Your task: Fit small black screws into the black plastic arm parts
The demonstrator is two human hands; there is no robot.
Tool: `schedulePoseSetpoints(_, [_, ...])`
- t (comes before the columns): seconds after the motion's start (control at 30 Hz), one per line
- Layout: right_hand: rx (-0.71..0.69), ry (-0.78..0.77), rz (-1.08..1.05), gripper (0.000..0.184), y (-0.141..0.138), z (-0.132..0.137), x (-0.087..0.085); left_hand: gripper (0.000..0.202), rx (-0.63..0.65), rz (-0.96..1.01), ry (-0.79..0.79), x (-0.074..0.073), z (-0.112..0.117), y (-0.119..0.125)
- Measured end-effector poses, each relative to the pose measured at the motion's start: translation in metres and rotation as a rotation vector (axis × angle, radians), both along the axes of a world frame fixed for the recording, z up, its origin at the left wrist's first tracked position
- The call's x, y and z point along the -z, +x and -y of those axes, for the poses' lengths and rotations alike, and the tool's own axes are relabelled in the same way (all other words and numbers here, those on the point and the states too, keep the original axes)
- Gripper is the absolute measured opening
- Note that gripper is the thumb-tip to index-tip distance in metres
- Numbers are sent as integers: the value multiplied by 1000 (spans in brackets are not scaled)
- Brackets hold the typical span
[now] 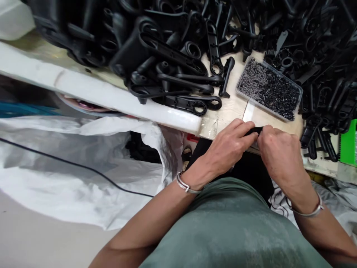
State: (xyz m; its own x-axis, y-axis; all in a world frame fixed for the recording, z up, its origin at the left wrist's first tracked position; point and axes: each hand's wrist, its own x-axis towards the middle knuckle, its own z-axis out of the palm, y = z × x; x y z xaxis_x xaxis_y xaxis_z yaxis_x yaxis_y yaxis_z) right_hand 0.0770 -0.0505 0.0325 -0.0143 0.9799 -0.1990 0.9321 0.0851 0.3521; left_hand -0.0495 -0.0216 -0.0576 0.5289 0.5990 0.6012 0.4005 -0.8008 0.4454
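Close to the table's front edge, my left hand [232,143] and my right hand [280,154] are closed on a small black plastic part [254,130] between them. Only a short stretch of that part shows; my fingers cover the rest, so its full shape is hidden. Just beyond my hands sits a clear plastic box [242,91] full of small dark and grey screws [269,87]. To its left lie several long black plastic arms with ring-shaped ends, one of them [192,106] at the table's edge.
Large heaps of black plastic parts [164,48] cover the back and right of the wooden table [210,124]. A white strip [125,98] borders its left front. A green box [348,143] stands at far right. White sacking [83,186] and a black cable [78,165] hang lower left.
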Motion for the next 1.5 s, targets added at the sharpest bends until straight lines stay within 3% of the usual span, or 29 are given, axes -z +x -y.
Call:
schedulePoseSetpoints(0.07, [24, 11, -8, 25, -1, -2, 0, 30, 6, 11, -13, 2, 0, 0])
schedulePoseSetpoints(0.13, [66, 56, -180, 20, 10, -2, 3, 30, 3, 40, -17, 4, 0, 1])
schedulePoseSetpoints(0.23, [225, 112, -758, 16, 39, 5, 13, 29, -33, 93, 3, 4, 2, 3])
schedulePoseSetpoints(0.33, [487, 264, -1299, 23, 56, 18, 25, 24, -72, 154, -14, 0, 7, 4])
schedulePoseSetpoints(0.4, [607, 352, -1519, 43, 55, 24, 31, 22, -96, 197, -29, -3, 12, 6])
schedulePoseSetpoints(0.5, [693, 321, -1776, 63, 43, 27, 35, 22, -116, 227, -10, -8, 19, 10])
schedulePoseSetpoints(0.67, [745, 302, -2021, 45, 31, 22, 34, 21, -134, 276, 38, -9, 27, 15])
schedulePoseSetpoints(0.93, [828, 350, -1971, 35, 27, 18, 33, 21, -136, 297, 27, -10, 37, 18])
schedulePoseSetpoints(1.03, [827, 231, -1958, 41, 36, 23, 28, 18, -7, 281, -32, -14, 36, 12])
schedulePoseSetpoints(1.13, [759, 213, -1846, 49, 64, 37, 18, 35, 127, 231, -33, -22, 28, -5])
schedulePoseSetpoints(1.2, [689, 356, -1669, 48, 94, 48, 7, 36, 17, 173, 28, -28, 18, -22])
schedulePoseSetpoints(1.3, [594, 547, -1350, 52, 144, 59, -10, 39, -246, 119, 75, -31, -3, -52])
schedulePoseSetpoints(1.4, [577, 475, -1146, 59, 186, 57, -21, 25, -445, 105, 107, -28, -27, -74])
schedulePoseSetpoints(1.5, [552, 293, -1097, 68, 211, 44, -23, 12, -505, 21, 60, -23, -46, -80])
